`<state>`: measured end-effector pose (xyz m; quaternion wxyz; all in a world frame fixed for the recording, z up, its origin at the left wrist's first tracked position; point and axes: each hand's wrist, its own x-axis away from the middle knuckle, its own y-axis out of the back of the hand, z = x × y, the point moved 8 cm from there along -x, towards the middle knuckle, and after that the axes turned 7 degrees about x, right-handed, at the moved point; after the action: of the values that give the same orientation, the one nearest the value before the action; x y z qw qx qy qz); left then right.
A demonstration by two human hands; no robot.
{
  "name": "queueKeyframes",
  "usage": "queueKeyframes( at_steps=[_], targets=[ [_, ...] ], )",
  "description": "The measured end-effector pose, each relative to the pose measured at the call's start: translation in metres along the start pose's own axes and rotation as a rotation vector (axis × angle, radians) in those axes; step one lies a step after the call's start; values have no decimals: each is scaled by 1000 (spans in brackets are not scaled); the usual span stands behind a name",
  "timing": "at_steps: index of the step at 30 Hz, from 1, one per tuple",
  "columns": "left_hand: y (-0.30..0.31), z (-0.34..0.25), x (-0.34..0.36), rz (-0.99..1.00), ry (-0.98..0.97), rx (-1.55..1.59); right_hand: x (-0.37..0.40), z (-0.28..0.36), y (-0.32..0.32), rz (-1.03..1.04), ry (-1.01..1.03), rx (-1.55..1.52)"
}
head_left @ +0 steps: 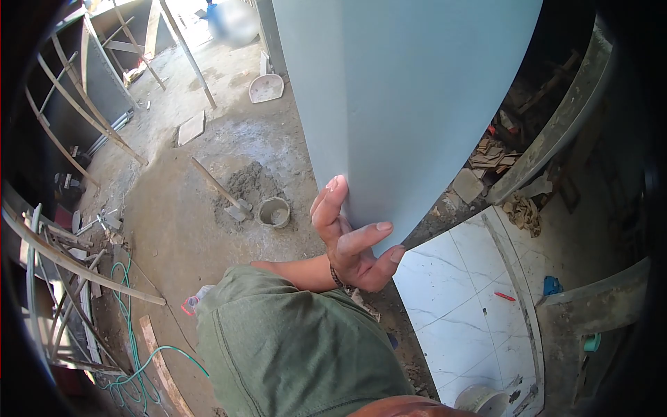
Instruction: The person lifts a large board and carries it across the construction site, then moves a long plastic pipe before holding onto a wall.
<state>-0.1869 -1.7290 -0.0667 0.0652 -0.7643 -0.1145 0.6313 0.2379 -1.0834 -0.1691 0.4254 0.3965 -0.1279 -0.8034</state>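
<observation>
My left hand (358, 250) is raised near the centre, its fingers spread and bent, with nothing held between them. A dark bracelet (335, 275) circles the wrist. Behind the fingers stands a tall, smooth grey-blue surface (403, 90); the fingertips overlap its lower edge, and contact is unclear. Green cloth (292, 340) of my clothing fills the lower middle, with the forearm beyond it. Some bare skin shows at the bottom edge, but my right hand is out of view.
A bucket (274, 213) stands beside a mortar heap (256, 182) and a wooden-handled tool (215, 182). White tiles (445, 278) lie at right, with a red object (504, 296). Poles (187, 52), a green hose (137, 354) and a plank (165, 368) are at left.
</observation>
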Motion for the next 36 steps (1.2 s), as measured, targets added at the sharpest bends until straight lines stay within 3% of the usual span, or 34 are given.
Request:
queueKeyframes(
  at_steps=[36],
  targets=[
    [0,1,0,-9,-25,5,8,-13,-6,-15,-30,-5]
  ],
)
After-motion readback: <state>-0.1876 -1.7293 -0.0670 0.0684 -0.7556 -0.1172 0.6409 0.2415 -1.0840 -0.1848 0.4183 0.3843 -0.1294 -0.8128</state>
